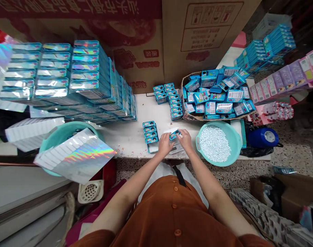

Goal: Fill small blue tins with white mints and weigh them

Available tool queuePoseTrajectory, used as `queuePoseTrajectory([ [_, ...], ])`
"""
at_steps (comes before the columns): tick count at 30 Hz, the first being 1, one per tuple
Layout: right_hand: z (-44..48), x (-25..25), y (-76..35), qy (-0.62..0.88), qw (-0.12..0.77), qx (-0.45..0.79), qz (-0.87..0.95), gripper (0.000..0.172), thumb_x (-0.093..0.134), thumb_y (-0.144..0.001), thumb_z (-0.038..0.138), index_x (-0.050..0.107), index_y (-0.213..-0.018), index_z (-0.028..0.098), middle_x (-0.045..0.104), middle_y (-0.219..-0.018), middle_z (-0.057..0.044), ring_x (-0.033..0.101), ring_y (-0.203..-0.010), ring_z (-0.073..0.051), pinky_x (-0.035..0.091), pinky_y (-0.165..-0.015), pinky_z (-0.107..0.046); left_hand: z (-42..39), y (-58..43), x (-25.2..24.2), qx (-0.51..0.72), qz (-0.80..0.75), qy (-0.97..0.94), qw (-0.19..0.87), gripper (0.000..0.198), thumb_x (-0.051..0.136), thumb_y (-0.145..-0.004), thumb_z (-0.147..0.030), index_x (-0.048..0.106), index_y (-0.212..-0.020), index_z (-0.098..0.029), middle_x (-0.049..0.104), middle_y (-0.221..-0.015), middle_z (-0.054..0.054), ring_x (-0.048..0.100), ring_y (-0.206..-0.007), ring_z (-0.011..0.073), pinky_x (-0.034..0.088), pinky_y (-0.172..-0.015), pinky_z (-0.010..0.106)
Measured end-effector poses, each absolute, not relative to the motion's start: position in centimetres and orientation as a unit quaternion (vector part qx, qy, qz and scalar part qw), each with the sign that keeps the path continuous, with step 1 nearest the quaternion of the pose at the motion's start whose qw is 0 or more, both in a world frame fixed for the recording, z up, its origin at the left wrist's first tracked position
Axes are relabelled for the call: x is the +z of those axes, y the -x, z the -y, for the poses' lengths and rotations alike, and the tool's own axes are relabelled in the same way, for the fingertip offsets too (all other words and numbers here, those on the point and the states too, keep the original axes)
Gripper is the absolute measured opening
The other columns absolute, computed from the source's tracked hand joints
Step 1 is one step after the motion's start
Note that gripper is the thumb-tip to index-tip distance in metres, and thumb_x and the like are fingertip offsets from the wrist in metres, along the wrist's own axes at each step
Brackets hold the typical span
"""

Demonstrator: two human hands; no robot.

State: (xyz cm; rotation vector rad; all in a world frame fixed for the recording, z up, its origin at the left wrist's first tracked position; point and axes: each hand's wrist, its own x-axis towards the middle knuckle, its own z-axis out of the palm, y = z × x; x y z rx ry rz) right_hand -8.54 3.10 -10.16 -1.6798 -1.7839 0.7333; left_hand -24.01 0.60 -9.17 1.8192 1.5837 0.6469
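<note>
A small blue box (pixel 174 134) with a dark round spot at one end is held between my two hands near the table's front edge. My left hand (pixel 165 144) is closed on its left end. At its right end, by the round spot, the fingers of my right hand (pixel 184 139) grip it. White paper (pixel 177 148) lies beneath the hands. Left of them, several similar boxes (pixel 150 132) stand in a short row. To the right is a turquoise basin (pixel 234 139) filled with small white pellets (pixel 215 143).
Tall stacks of wrapped blue boxes (pixel 87 73) fill the left. A cut carton (pixel 182 94) heaped with blue boxes stands behind the basin, before big cardboard cartons (pixel 197 37). Shiny sheets (pixel 87 159) cover another basin (pixel 45 145). A blue tape roll (pixel 263 138) sits far right.
</note>
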Motion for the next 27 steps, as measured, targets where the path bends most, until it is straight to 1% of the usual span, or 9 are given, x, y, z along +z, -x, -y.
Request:
queuePoseTrajectory([
  [4, -2.3, -9.7, 8.4, 0.652, 0.307, 0.266, 0.640, 0.025, 0.054, -0.084, 0.026, 0.064, -0.106, 0.021, 0.062, -0.099, -0.007, 0.056, -0.086, -0.020, 0.045, -0.084, -0.034, -1.1, 23.3, -9.7, 0.252, -0.597, -0.684, 0.335, 0.059, 0.067, -0.070, -0.020, 0.046, -0.125, -0.019, 0.053, -0.118, 0.013, 0.046, -0.116, 0.0301, 0.037, -0.100, 0.044],
  [7, -1.1, -9.3, 7.6, 0.671, 0.317, 0.253, 0.621, 0.026, 0.053, -0.084, 0.030, 0.064, -0.105, 0.019, 0.062, -0.096, -0.007, 0.055, -0.077, -0.017, 0.046, -0.077, -0.031, -1.8, 22.6, -10.2, 0.251, -0.604, -0.677, 0.336, 0.061, 0.067, -0.069, -0.019, 0.044, -0.126, -0.017, 0.052, -0.119, 0.015, 0.045, -0.117, 0.0307, 0.037, -0.099, 0.045],
  [10, 0.7, -9.1, 5.9, 0.698, 0.316, 0.230, 0.600, 0.026, 0.052, -0.085, 0.032, 0.064, -0.103, 0.017, 0.062, -0.095, -0.007, 0.054, -0.073, -0.016, 0.046, -0.075, -0.031, -2.6, 22.4, -10.3, 0.227, -0.615, -0.681, 0.327, 0.063, 0.068, -0.069, -0.022, 0.043, -0.127, -0.015, 0.052, -0.120, 0.016, 0.045, -0.116, 0.0311, 0.037, -0.099, 0.046],
  [12, 2.3, -9.3, 4.4, 0.722, 0.312, 0.208, 0.581, 0.027, 0.050, -0.086, 0.034, 0.064, -0.101, 0.017, 0.062, -0.096, -0.008, 0.054, -0.076, -0.017, 0.046, -0.076, -0.031, -3.1, 22.7, -9.9, 0.208, -0.614, -0.690, 0.322, 0.066, 0.070, -0.069, -0.026, 0.041, -0.127, -0.016, 0.052, -0.121, 0.014, 0.045, -0.117, 0.0306, 0.037, -0.099, 0.045],
  [15, 4.7, -9.7, 1.7, 0.761, 0.312, 0.161, 0.546, 0.028, 0.045, -0.088, 0.033, 0.064, -0.098, 0.016, 0.062, -0.097, -0.010, 0.056, -0.086, -0.019, 0.045, -0.081, -0.034, -3.6, 24.1, -9.2, 0.167, -0.593, -0.718, 0.324, 0.076, 0.074, -0.065, -0.033, 0.038, -0.130, -0.018, 0.049, -0.126, 0.012, 0.043, -0.120, 0.0294, 0.037, -0.101, 0.043],
  [17, 6.1, -10.2, -0.1, 0.784, 0.311, 0.120, 0.524, 0.029, 0.041, -0.088, 0.030, 0.064, -0.097, 0.016, 0.063, -0.097, -0.011, 0.055, -0.093, -0.021, 0.044, -0.086, -0.037, -3.8, 25.1, -8.8, 0.131, -0.573, -0.741, 0.325, 0.085, 0.077, -0.061, -0.035, 0.035, -0.133, -0.018, 0.047, -0.129, 0.012, 0.041, -0.122, 0.0296, 0.036, -0.103, 0.042],
  [20, 7.7, -11.1, -2.4, 0.806, 0.305, 0.068, 0.503, 0.030, 0.038, -0.087, 0.025, 0.063, -0.097, 0.014, 0.062, -0.097, -0.013, 0.054, -0.099, -0.024, 0.041, -0.091, -0.041, -3.8, 25.9, -8.4, 0.090, -0.556, -0.760, 0.324, 0.093, 0.079, -0.059, -0.036, 0.030, -0.136, -0.018, 0.044, -0.133, 0.013, 0.038, -0.125, 0.0306, 0.034, -0.104, 0.043],
  [22, 8.4, -11.7, -3.3, 0.813, 0.300, 0.050, 0.497, 0.030, 0.037, -0.086, 0.023, 0.063, -0.097, 0.013, 0.062, -0.098, -0.014, 0.053, -0.100, -0.025, 0.040, -0.093, -0.042, -3.7, 25.8, -8.4, 0.077, -0.559, -0.759, 0.324, 0.093, 0.078, -0.059, -0.038, 0.030, -0.137, -0.017, 0.043, -0.133, 0.014, 0.037, -0.126, 0.0307, 0.033, -0.104, 0.043],
  [27, 9.0, -12.2, -3.4, 0.817, 0.293, 0.054, 0.493, 0.032, 0.035, -0.087, 0.025, 0.062, -0.100, 0.012, 0.061, -0.101, -0.016, 0.052, -0.103, -0.025, 0.038, -0.094, -0.042, -4.3, 23.6, -8.2, 0.072, -0.591, -0.736, 0.321, 0.083, 0.073, -0.066, -0.043, 0.034, -0.134, -0.014, 0.048, -0.128, 0.016, 0.042, -0.121, 0.0308, 0.036, -0.100, 0.041],
])
